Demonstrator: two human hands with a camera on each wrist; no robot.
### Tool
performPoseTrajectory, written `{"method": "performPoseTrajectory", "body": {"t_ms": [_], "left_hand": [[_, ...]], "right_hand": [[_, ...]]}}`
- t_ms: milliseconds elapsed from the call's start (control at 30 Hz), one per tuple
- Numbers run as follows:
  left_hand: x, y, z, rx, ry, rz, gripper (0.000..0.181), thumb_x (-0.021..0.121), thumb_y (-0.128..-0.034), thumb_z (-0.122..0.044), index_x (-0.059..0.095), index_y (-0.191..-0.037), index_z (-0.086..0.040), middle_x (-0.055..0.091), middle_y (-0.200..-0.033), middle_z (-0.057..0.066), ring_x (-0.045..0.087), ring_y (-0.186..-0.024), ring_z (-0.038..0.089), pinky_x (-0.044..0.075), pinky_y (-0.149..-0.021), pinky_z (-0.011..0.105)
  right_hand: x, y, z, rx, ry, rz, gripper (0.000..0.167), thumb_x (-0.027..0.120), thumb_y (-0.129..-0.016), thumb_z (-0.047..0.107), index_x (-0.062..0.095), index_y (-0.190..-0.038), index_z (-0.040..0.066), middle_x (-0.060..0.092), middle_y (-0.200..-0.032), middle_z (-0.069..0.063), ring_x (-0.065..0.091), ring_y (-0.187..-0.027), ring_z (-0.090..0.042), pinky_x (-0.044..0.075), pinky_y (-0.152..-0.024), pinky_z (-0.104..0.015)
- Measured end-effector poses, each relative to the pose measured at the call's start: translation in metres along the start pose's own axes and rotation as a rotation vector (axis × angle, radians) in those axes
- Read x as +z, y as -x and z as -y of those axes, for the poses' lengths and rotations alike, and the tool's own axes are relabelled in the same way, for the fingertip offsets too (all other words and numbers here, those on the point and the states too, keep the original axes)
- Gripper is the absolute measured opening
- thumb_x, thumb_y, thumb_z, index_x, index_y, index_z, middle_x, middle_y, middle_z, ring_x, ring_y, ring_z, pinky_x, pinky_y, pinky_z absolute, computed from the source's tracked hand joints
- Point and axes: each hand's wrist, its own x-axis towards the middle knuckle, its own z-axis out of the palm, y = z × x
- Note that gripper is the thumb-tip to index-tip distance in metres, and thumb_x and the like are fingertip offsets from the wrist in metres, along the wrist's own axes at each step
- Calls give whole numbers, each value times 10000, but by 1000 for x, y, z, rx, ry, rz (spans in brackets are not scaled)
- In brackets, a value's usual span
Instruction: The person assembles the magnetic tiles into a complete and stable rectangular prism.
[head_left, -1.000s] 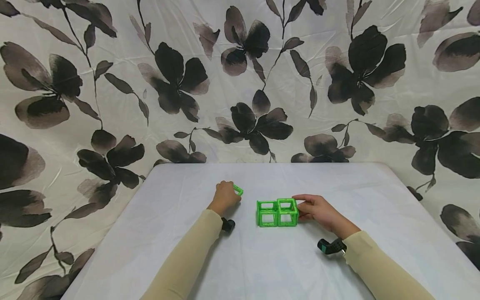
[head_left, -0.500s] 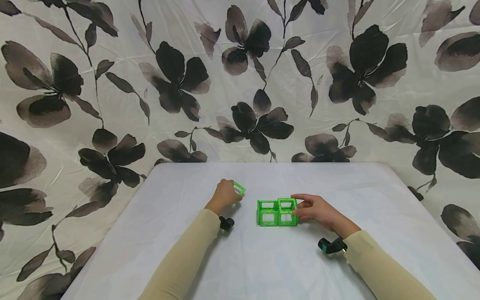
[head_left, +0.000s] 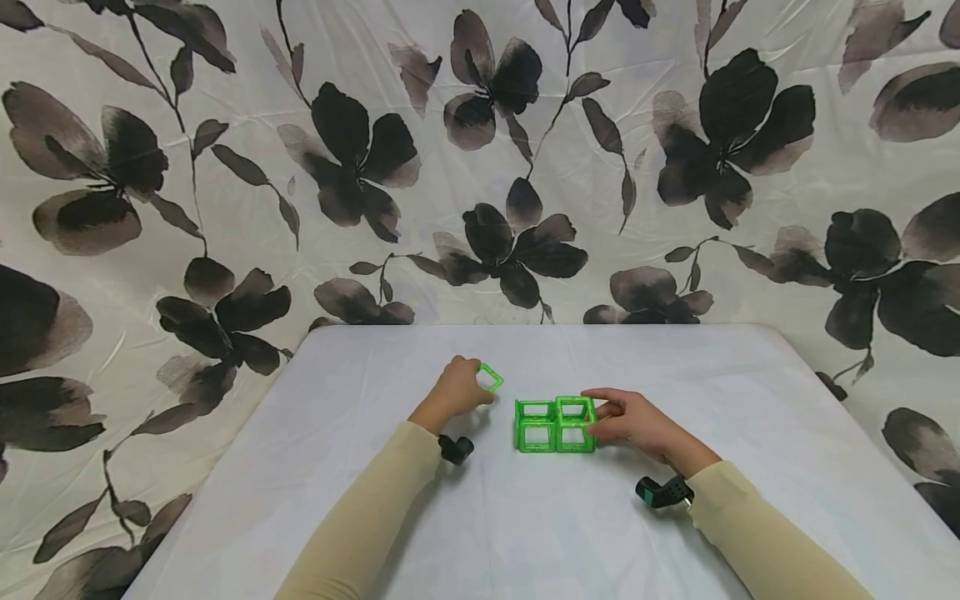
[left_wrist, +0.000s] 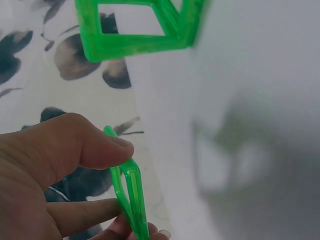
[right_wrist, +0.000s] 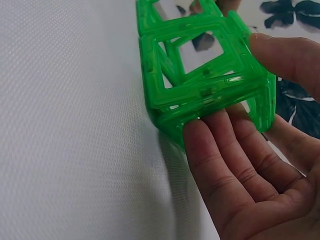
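My left hand (head_left: pixel 456 387) pinches a green square magnetic tile (left_wrist: pixel 135 192), an open frame. The left wrist view shows the thumb on one face and fingertips behind it, with the tile held on edge. To its right, on the table, stands a block of green magnetic tiles (head_left: pixel 556 427), two cubes side by side. My right hand (head_left: pixel 641 427) holds the block's right end. Close up in the right wrist view, the thumb presses a tile edge while the other fingers reach against the end tile (right_wrist: pixel 207 94). A gap separates the held tile from the block.
A white cloth covers the table (head_left: pixel 480 525). Behind it hangs a floral curtain (head_left: pixel 420 192). Dark wrist cameras sit on the left wrist (head_left: pixel 456 450) and the right wrist (head_left: pixel 663 492).
My left hand has moved slightly to the right, bringing the tile nearer the block, and more of the tile shows. My right thumb has come onto the block's front; the block stays in place.
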Motion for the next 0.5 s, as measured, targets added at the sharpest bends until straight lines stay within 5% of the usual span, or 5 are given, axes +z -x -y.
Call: {"method": "performPoseTrajectory", "body": {"t_ms": [267, 500], "left_hand": [[-3, 9, -15, 24, 29, 63, 705, 751, -799, -230, 471, -1403, 4, 489, -1317, 188, 507, -1096, 250, 450, -1011, 417], [-5, 15, -24, 123, 30, 100, 692, 747, -789, -203, 485, -1399, -8, 518, -1302, 177, 525, -1090, 239, 454, -996, 411]], "right_hand": [[0, 1, -2, -4, -5, -3, 763, 765, -820, 138, 377, -1470, 44, 653, -1112, -142, 672, -941, -212, 572, -807, -377], [0, -1, -3, 6, -3, -14, 741, 760, -824, 119, 392, -1465, 60, 649, -1115, -147, 669, -937, -211, 572, -808, -375]]}}
